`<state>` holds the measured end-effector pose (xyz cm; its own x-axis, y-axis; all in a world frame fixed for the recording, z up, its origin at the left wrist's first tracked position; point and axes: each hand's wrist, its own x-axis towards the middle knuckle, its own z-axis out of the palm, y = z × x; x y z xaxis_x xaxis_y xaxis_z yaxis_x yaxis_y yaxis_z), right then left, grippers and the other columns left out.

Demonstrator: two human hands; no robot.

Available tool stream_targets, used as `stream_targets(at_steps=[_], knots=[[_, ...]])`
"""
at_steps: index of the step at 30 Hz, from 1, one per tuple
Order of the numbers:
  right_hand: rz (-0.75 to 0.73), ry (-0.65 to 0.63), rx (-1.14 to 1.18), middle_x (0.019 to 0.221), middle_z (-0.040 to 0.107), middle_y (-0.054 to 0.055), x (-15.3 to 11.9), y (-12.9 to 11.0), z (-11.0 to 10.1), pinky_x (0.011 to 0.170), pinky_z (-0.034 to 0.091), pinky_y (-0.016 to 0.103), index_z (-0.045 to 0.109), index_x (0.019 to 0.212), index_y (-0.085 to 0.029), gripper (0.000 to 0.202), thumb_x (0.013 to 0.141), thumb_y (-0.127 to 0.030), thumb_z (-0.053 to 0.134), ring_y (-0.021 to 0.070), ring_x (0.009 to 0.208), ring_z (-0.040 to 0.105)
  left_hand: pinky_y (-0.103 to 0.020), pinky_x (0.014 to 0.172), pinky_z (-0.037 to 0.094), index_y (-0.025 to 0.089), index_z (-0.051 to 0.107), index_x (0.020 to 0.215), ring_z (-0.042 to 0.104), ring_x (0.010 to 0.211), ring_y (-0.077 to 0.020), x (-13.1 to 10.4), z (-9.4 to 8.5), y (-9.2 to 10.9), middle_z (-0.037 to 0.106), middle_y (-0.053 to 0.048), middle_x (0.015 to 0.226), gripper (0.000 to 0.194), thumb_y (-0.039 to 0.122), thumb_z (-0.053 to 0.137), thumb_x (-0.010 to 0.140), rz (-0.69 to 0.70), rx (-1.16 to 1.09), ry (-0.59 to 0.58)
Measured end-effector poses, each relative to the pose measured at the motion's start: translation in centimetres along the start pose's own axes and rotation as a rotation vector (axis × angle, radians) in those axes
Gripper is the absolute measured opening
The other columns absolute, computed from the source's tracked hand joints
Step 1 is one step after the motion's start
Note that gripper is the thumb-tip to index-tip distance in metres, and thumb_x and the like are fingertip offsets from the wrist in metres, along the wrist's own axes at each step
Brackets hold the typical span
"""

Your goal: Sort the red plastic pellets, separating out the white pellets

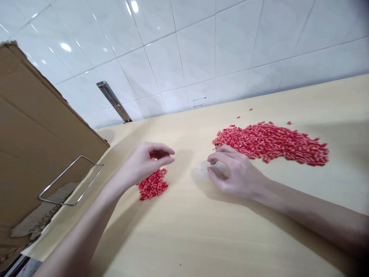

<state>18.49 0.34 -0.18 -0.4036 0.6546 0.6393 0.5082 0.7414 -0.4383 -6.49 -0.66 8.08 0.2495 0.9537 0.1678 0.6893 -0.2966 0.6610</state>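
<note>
My left hand (147, 161) hovers over a small heap of short red pieces (154, 186), thumb and forefinger curved with a gap between their tips. A few red bits show through that gap; whether they lie behind the hand or in the palm is unclear. Farther right, my right hand (235, 171) is curled low over the table, its fingers closed on a small translucent plastic bag (201, 171). Part of the bag sticks out to the left of the fingers and the rest is covered. Just beyond the right knuckles spreads a large pile of the same red pieces (273, 142).
A pale wooden table (184, 231) meets a white tiled wall (196, 46). On the left stands a cardboard sheet (37, 127) with a bent wire frame (72, 181) before it. A metal strip (113, 101) leans at the wall. Stray red pieces lie behind the large pile.
</note>
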Motion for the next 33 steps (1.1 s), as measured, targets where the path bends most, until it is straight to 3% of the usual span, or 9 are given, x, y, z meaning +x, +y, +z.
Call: stream_targets(at_steps=[3,7,12,23,27,33], knots=[[-0.111,-0.076,-0.095,0.075,0.069,0.011,-0.4,0.0,0.3,0.068,0.056,0.039,0.065,0.088,-0.014,0.013,0.078,-0.014,0.058,0.0273,0.083,0.063,-0.026,0.056,0.051,0.023,0.076,0.081,0.068,0.067,-0.0194,-1.4,-0.9,-0.4,0.075,-0.004,0.080,0.012,0.031,0.067,0.078,-0.052,0.217,-0.212],[-0.170,-0.080,-0.091,0.079,0.072,0.012,-0.6,0.4,0.7,0.068,0.056,0.038,0.069,0.088,-0.015,0.017,0.082,-0.010,0.054,0.0249,0.080,0.066,-0.026,0.052,0.046,0.024,0.075,0.074,0.063,0.058,-0.0177,-3.2,-0.5,-0.9,0.072,-0.002,0.070,0.017,0.033,0.061,0.081,-0.071,0.211,-0.283],[-0.184,-0.040,-0.013,0.080,0.073,0.010,-0.6,0.8,0.7,0.065,0.056,0.035,0.070,0.095,-0.016,0.021,0.083,-0.009,0.053,0.0230,0.077,0.067,-0.026,0.053,0.044,0.024,0.073,0.078,0.062,0.060,-0.0182,-3.8,-0.6,-1.7,0.072,-0.003,0.073,0.020,0.032,0.056,0.084,-0.076,0.240,-0.296],[0.171,-0.020,0.256,0.074,0.069,0.001,0.7,0.3,-0.4,0.060,0.046,0.027,0.066,0.079,-0.019,0.002,0.080,-0.018,0.066,0.0137,0.063,0.060,-0.026,0.050,0.038,0.022,0.066,0.069,0.055,0.053,-0.0166,-3.7,-0.4,-2.2,0.063,-0.001,0.063,0.022,0.032,0.052,0.083,-0.055,0.277,-0.331],[0.328,0.006,0.351,0.067,0.067,0.000,0.8,0.4,-0.6,0.057,0.044,0.028,0.067,0.075,-0.019,0.011,0.076,-0.028,0.073,0.0134,0.058,0.055,-0.028,0.055,0.041,0.023,0.065,0.065,0.058,0.059,-0.0188,-3.6,-0.2,-2.1,0.064,-0.002,0.064,0.022,0.033,0.055,0.082,-0.028,0.316,-0.290],[0.513,0.135,0.658,0.077,0.070,0.004,0.7,1.5,0.0,0.069,0.053,0.031,0.067,0.079,-0.017,0.022,0.069,-0.032,0.080,0.0182,0.073,0.067,-0.031,0.059,0.044,0.024,0.065,0.057,0.058,0.059,-0.0196,-3.5,0.3,-2.2,0.063,-0.002,0.059,0.019,0.028,0.059,0.075,0.057,0.288,-0.181]])
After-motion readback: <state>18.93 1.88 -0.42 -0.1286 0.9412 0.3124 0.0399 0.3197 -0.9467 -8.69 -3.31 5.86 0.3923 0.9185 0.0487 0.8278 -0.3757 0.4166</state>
